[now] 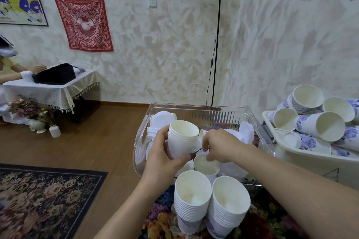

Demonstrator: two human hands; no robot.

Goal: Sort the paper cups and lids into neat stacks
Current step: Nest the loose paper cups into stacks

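Here left hand (162, 153) wraps nested cup stack (181, 138); right hand (223, 146) pinches single cup (206, 166) rim.

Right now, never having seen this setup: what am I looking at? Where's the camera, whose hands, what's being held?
There is no robot here. One wide-angle camera is worn on a person's head, looking forward and down, so the two bare arms are theirs.

The left hand grips a short nested stack of white cups. The right hand reaches into the clear plastic bin and pinches the rim of a single cup. White lids lie loose in that bin.

Nearer the camera stand two taller finished cup stacks. On the right, a white tray holds flower-printed cups lying on their sides.
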